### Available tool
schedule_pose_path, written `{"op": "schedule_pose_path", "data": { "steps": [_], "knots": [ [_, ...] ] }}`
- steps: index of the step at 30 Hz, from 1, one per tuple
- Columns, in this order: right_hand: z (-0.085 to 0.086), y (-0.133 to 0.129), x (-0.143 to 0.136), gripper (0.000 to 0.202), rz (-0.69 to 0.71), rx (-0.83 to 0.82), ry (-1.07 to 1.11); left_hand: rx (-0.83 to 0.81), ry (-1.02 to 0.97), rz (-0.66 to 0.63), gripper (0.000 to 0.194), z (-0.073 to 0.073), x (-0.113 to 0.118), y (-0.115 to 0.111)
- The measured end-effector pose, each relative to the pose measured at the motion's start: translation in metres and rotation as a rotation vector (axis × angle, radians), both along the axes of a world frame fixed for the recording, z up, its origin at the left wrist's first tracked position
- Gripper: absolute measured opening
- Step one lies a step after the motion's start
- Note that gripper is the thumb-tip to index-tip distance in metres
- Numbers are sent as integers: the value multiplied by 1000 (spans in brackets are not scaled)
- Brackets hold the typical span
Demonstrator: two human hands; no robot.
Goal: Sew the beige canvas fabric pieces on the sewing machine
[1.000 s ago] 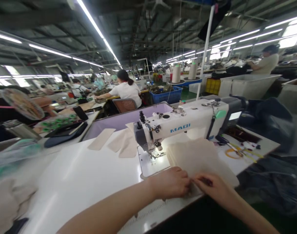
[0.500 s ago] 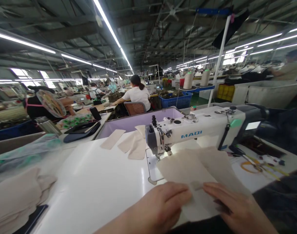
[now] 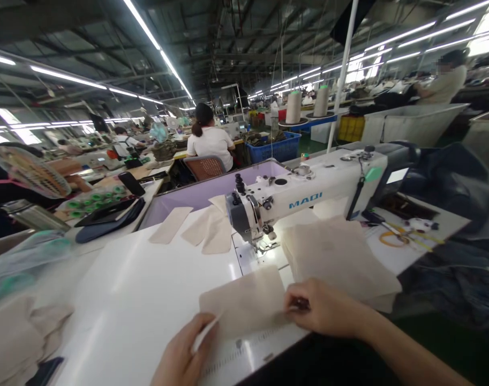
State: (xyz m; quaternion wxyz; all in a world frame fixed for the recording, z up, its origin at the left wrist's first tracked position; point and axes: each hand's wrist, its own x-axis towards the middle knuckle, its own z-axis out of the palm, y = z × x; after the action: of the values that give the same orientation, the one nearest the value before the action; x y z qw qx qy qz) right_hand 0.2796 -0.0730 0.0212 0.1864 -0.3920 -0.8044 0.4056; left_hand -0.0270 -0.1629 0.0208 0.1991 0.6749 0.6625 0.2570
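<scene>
My left hand (image 3: 185, 346) and right hand (image 3: 318, 306) pinched opposite edges of beige fabric panel (image 3: 246, 297) on sewing table (image 3: 148, 300), short of presser foot (image 3: 267, 246). Saw no seam on it yet. Fabric stack (image 3: 335, 252) lay rightward; couldn't tell if sewn.

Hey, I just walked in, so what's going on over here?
Someone is working with a beige fabric piece at a sewing machine, the left hand holding its left edge and the right hand its right edge. It is on the near side of the needle area, not under it. More layered fabric lies to its right, and smaller pieces rest left of the machine.
</scene>
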Motion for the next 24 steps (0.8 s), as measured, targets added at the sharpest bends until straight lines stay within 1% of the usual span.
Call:
{"op": "schedule_pose_path", "data": {
  "steps": [1,2,3,4,6,7,8,12,15,17,19,21,24],
  "knots": [
    [-2,8,-6,6,-75,-36,30,-49,-19,90,30,3,3,8],
    [-5,14,-13,6,-187,-50,55,-68,-42,166,33,5,5,16],
    [-9,18,-19,18,-319,-56,73,-82,-63,220,33,6,7,23],
    [-14,21,-24,33,-413,-60,61,-94,-80,251,34,6,8,29],
    [-21,20,-31,53,-519,-27,48,-121,-85,274,35,5,9,34],
    [-24,17,-32,56,-534,-11,47,-134,-72,280,36,3,10,34],
    [-25,14,-33,55,-530,5,58,-140,-56,290,36,2,10,33],
    [-24,2,-32,39,-459,-14,181,-127,-21,339,35,1,15,26],
    [-26,2,-35,27,-435,-93,316,-136,-17,375,36,2,19,24],
    [-29,5,-39,23,-446,-138,410,-144,-21,406,38,3,20,24],
    [-32,7,-42,23,-475,-141,465,-153,-25,427,39,3,21,23],
    [-33,9,-44,20,-495,-98,403,-157,-19,435,38,4,22,23],
    [-30,12,-45,9,-430,-77,212,-158,22,441,36,7,24,22]
  ]
}}
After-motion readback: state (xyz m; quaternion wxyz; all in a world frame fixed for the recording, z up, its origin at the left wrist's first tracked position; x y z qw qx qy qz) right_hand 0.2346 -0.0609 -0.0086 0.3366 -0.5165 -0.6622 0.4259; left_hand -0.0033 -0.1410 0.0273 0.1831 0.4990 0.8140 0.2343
